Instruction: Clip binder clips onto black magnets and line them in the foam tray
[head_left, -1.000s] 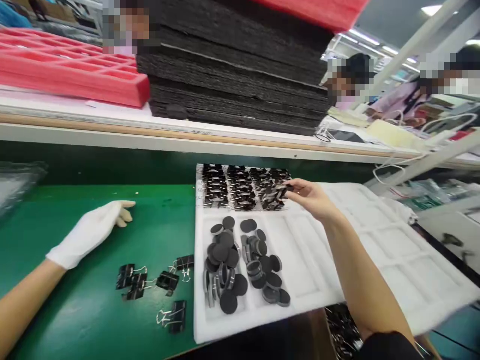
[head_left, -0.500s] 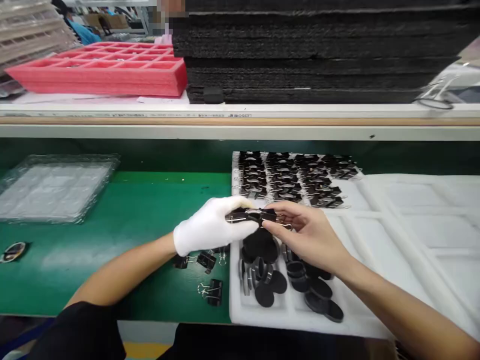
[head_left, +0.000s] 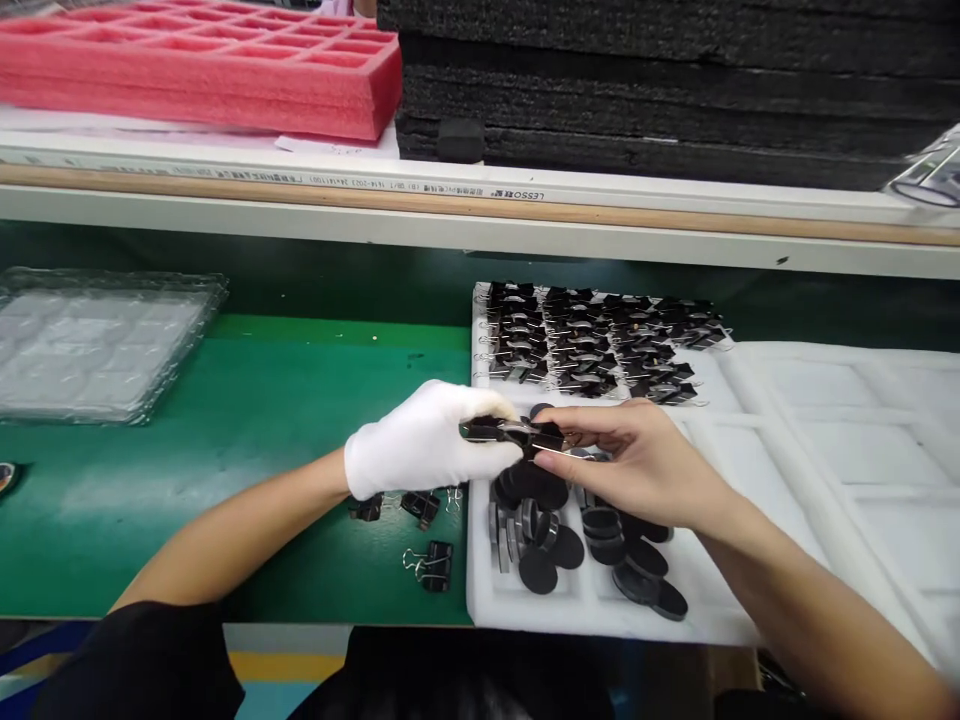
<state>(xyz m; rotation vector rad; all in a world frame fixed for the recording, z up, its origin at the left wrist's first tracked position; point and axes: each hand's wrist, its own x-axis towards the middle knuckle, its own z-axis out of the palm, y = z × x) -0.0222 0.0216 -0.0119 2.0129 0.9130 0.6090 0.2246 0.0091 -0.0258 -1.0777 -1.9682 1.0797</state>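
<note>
My left hand [head_left: 424,440], in a white glove, pinches a thin round disc edge-on, with a black binder clip [head_left: 480,430] clamped at its left side. From the right, my bare right hand [head_left: 645,460] has thumb and fingers closed on a second black binder clip [head_left: 549,437], which touches the disc's right side. Fingers hide part of both clips. Below the hands, loose black discs [head_left: 538,572] lie in the white foam tray [head_left: 525,612]. Several loose binder clips [head_left: 435,567] rest on the green mat beside the tray.
Rows of clipped discs [head_left: 581,345] fill the tray's far part. Clear plastic trays [head_left: 90,350] lie at the left on the green mat [head_left: 300,400]. Across the back runs a shelf edge [head_left: 375,212], bearing red foam trays [head_left: 225,80] and a black foam stack [head_left: 637,90].
The camera view has tilted down and shifted slightly. Both hands stay together at the disc, and the clip in my right hand is still against its right side.
</note>
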